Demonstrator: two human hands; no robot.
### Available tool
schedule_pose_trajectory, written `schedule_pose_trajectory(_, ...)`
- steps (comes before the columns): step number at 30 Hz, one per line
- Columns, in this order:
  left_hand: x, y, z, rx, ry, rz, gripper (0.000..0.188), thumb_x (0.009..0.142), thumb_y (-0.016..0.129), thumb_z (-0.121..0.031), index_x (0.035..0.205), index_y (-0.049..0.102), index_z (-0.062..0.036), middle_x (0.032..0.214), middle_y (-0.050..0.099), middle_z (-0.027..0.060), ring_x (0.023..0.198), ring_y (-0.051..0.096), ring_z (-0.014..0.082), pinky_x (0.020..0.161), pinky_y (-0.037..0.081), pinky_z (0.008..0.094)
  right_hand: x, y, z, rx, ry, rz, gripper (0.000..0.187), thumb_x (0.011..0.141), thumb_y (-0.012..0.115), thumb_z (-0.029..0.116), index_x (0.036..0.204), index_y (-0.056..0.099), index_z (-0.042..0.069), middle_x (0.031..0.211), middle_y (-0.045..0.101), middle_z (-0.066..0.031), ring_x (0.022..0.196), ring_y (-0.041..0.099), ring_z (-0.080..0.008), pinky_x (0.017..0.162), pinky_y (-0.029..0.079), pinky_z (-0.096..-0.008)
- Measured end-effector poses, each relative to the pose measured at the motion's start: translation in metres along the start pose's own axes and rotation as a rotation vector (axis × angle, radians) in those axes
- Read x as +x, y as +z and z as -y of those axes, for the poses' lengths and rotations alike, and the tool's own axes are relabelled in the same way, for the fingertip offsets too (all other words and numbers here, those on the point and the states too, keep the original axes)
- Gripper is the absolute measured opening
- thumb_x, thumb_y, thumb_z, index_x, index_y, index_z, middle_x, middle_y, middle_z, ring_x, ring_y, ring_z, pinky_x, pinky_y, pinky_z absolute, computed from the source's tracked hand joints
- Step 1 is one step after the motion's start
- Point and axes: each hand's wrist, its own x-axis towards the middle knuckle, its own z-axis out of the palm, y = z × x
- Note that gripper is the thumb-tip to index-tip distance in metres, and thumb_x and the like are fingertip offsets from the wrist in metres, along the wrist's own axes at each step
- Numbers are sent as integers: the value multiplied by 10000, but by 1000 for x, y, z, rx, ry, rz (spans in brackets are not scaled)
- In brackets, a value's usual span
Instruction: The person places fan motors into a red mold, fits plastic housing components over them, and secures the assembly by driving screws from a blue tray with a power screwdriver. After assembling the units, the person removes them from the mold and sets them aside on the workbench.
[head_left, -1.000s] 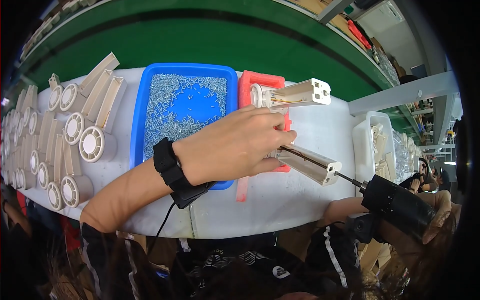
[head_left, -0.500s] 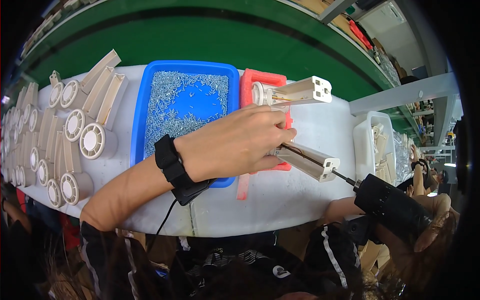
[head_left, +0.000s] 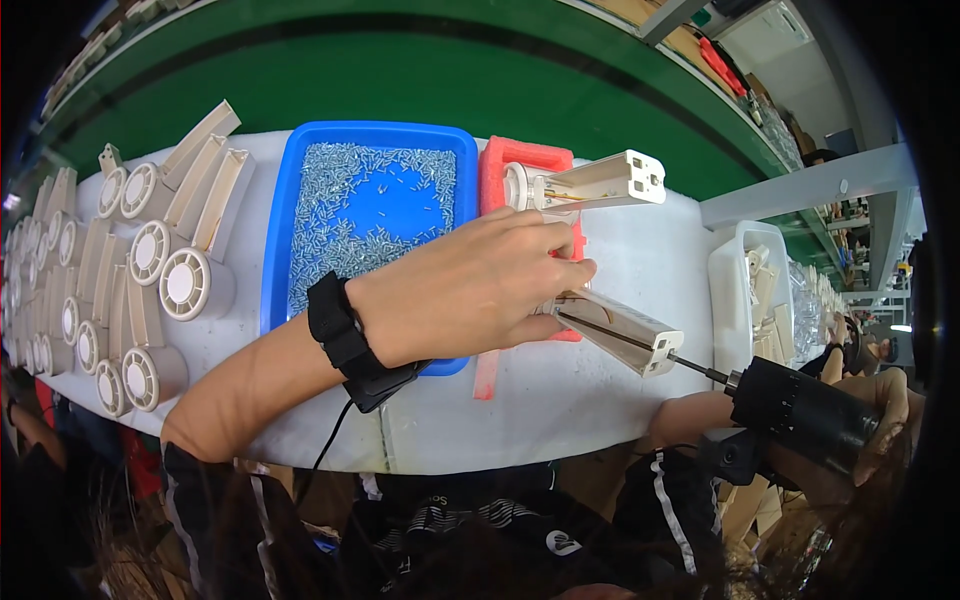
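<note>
My left hand (head_left: pixel 480 285) is closed over the near end of a white plastic housing (head_left: pixel 640 325), which lies in a red foam holder (head_left: pixel 530 150). The fingertips hide what they press there. In my right hand (head_left: pixel 888 425) is a black electric screwdriver (head_left: pixel 800 408), held at the right. Its long thin bit (head_left: pixel 700 368) passes through the housing's end face and along its open channel toward my left fingers. A second white housing (head_left: pixel 605 183), with thin wires inside, rests in the same holder beyond my left hand.
A blue tray (head_left: pixel 283 230) of loose screws stands left of the holder. Several white housings with round ends (head_left: pixel 195 283) cover the table's left side. To the right is a white bin (head_left: pixel 728 300) of parts. A person's arm (head_left: pixel 835 350) shows at the far right.
The screwdriver has shifted right and slightly down, showing more bit outside the housing. The housing's outer end has dipped a little. My left hand has barely moved.
</note>
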Motion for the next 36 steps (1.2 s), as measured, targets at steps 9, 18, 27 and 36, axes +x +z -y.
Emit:
schedule_pose_trajectory(9,-1,1,0,13,7,4,448,861,802,-189,1258,653,-44,1145,631,122,1077,623,317,958,527,422,-1,0,-3,13,-2,-6,155,914,679,8,999,550,1,849,563,-19,611,578,-95,481,524,-218)
schedule_pose_trajectory(18,-1,2,1,6,24,-1,459,860,810,-192,1260,651,-34,1159,629,132,1104,614,326,976,520,425,-1,5,-2,32,-26,0,153,915,677,6,996,548,1,852,561,-19,617,578,-95,484,522,-218)
schedule_pose_trajectory(27,1,-1,1,25,58,-12,475,851,819,-185,1267,654,-27,1187,635,135,1128,619,331,993,518,427,-1,15,2,77,-91,0,151,915,675,3,993,546,2,855,560,-19,622,577,-96,487,521,-217)
schedule_pose_trajectory(36,1,-14,-3,-31,-12,45,471,846,823,-193,1256,662,-29,1205,650,133,1079,638,330,967,526,428,-2,33,0,151,-202,-11,149,915,673,0,990,544,2,859,558,-19,627,576,-96,489,519,-217)
